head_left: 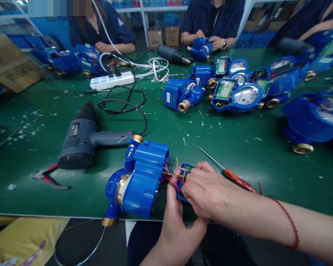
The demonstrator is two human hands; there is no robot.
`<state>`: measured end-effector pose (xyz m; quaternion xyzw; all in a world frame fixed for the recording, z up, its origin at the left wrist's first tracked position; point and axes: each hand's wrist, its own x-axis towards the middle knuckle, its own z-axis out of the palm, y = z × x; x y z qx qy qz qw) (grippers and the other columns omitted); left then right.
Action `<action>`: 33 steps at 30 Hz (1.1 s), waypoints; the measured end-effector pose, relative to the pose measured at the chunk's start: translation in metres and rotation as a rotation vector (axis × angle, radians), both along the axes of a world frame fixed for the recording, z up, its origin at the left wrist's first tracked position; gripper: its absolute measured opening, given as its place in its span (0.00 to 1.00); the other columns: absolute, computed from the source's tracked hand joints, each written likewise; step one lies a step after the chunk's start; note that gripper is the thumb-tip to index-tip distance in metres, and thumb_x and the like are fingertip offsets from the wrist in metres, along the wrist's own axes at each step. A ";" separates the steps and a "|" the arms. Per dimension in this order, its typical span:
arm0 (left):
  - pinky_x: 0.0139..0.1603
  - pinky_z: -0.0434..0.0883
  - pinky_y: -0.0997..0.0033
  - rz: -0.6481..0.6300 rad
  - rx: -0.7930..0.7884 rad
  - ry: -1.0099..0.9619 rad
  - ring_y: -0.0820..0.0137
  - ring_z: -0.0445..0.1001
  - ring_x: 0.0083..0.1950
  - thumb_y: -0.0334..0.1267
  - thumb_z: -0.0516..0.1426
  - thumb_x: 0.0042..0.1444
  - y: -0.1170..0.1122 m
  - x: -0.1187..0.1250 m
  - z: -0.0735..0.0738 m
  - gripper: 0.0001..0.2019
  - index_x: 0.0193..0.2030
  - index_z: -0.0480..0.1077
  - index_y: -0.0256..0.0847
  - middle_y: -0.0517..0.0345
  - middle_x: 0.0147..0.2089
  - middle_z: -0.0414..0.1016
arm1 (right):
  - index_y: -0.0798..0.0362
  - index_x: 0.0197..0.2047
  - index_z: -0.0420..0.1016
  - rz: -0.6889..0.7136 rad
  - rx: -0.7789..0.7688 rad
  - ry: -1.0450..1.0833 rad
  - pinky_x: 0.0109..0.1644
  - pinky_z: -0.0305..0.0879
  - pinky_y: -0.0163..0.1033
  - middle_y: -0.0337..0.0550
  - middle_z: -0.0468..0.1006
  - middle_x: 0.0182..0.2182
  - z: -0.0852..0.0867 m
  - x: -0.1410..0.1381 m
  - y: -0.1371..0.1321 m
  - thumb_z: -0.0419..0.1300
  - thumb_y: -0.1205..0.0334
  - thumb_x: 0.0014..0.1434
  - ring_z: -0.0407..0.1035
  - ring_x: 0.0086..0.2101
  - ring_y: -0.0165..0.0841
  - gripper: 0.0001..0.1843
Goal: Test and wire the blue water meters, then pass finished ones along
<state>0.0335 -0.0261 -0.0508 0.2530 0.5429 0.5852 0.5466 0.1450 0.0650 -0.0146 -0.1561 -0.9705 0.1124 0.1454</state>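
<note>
Grip: my left hand (177, 218) and right hand (208, 192) clasp the module (187, 170), lower centre.
Meter (144, 177): wired to it, just left.
Screwdriver (233, 176): just right.

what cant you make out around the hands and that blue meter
- Small blue module: head view, mostly covered by the right hand and left hand; the right grip is hidden.
- Screwdriver: head view, handle end behind the right wrist.
- Blue meter: head view, face turned away.
- Wires: head view, too small to trace.
</note>
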 end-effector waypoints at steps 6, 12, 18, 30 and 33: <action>0.65 0.60 0.60 0.018 0.000 0.193 0.54 0.59 0.67 0.26 0.68 0.39 0.006 0.003 -0.006 0.36 0.57 0.63 0.42 0.46 0.64 0.65 | 0.55 0.28 0.63 0.002 0.012 -0.004 0.40 0.50 0.47 0.40 0.64 0.25 0.015 -0.006 0.000 0.48 0.73 0.63 0.54 0.28 0.33 0.12; 0.66 0.57 0.57 0.221 -0.022 0.107 0.53 0.64 0.64 0.27 0.70 0.35 0.004 0.008 -0.002 0.30 0.48 0.69 0.44 0.50 0.50 0.78 | 0.56 0.29 0.68 -0.003 0.079 -0.010 0.41 0.51 0.49 0.44 0.67 0.26 0.023 -0.008 -0.003 0.44 0.73 0.62 0.55 0.28 0.36 0.15; 0.63 0.62 0.57 0.195 -0.059 -0.085 0.51 0.70 0.58 0.26 0.71 0.28 0.004 0.001 -0.006 0.30 0.43 0.73 0.44 0.51 0.49 0.78 | 0.56 0.30 0.69 0.039 0.175 -0.007 0.39 0.50 0.46 0.43 0.65 0.25 0.027 -0.009 -0.003 0.44 0.71 0.63 0.54 0.28 0.36 0.16; 0.55 0.68 0.62 0.073 -0.036 0.162 0.52 0.72 0.56 0.27 0.69 0.36 0.000 0.000 -0.008 0.31 0.50 0.67 0.42 0.48 0.48 0.79 | 0.57 0.27 0.63 -0.031 0.023 -0.002 0.35 0.50 0.41 0.44 0.66 0.26 0.024 -0.008 -0.006 0.47 0.73 0.64 0.54 0.28 0.33 0.14; 0.55 0.67 0.61 0.085 -0.052 0.130 0.50 0.70 0.58 0.26 0.69 0.34 0.001 0.000 -0.004 0.31 0.48 0.67 0.42 0.49 0.43 0.80 | 0.56 0.26 0.61 -0.049 -0.037 -0.014 0.34 0.49 0.41 0.43 0.64 0.26 0.024 -0.009 -0.006 0.50 0.74 0.62 0.54 0.28 0.32 0.13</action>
